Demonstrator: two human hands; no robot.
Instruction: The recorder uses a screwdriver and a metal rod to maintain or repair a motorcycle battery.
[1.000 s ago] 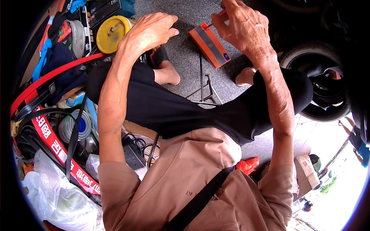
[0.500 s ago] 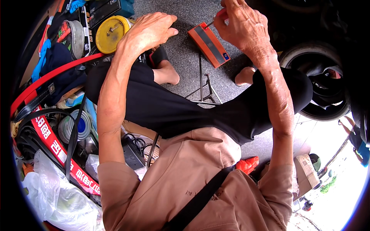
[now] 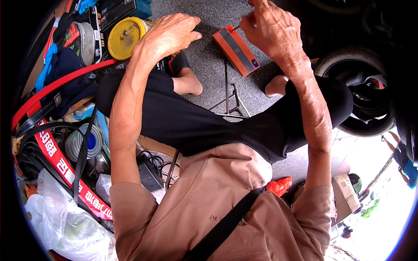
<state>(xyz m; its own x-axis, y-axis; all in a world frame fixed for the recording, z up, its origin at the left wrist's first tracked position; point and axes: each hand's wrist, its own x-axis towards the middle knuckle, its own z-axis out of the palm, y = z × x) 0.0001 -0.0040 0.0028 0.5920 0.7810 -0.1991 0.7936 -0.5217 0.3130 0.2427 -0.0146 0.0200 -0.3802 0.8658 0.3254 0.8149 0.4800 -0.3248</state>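
Note:
My left hand (image 3: 172,35) hangs above the floor beside a yellow lidded bucket (image 3: 124,37), fingers loosely curved, thumb apart, nothing visible between them. My right hand (image 3: 274,37) is bent around a small reddish-handled tool (image 3: 249,21), mostly hidden by the fingers; its thin dark shaft meets the top end of an orange-red box with a dark stripe (image 3: 235,50), which lies below and left of this hand. A thin metal stand (image 3: 235,102) sits between my feet, below the box.
Clutter lines the left: a red banded strip (image 3: 56,156), clear plastic bags (image 3: 65,217), a round tin (image 3: 82,143). At right are black tyres (image 3: 326,69), a cardboard box (image 3: 344,195) and part of another person (image 3: 400,156) at the far edge.
My right hand has shifted slightly left, and its fingers now cover more of the reddish handle. The orange box moved marginally left. My left hand is essentially still.

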